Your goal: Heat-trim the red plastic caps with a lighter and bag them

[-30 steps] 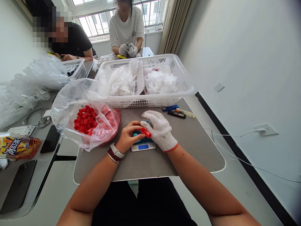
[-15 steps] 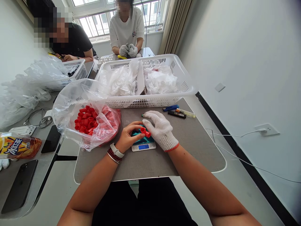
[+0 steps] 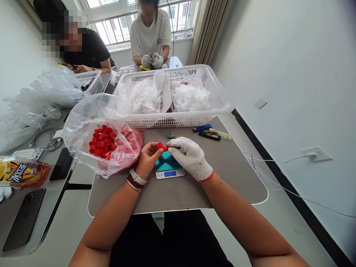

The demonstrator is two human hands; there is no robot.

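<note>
A small red plastic cap (image 3: 162, 147) is pinched between the fingertips of my bare left hand (image 3: 148, 159) and my right hand (image 3: 190, 155), which wears a white knit glove with a red cuff. Both hands hover just above a small digital scale (image 3: 169, 172) with a teal top and a blue display. The cap is clear of the scale and nothing lies on it. To my left, a clear plastic bag (image 3: 111, 146) holds many similar red caps.
A white slotted basket (image 3: 172, 120) stuffed with plastic bags stands just beyond the scale. Several pens or markers (image 3: 210, 135) lie to its right on the grey mat (image 3: 178, 196). Two co-workers sit further on, one with white gloved hands (image 3: 152, 60). Phones lie on the left table.
The red cap has risen off the scale and moved left, still between both hands. The scale's teal top now shows uncovered, and my hands have drawn slightly apart.
</note>
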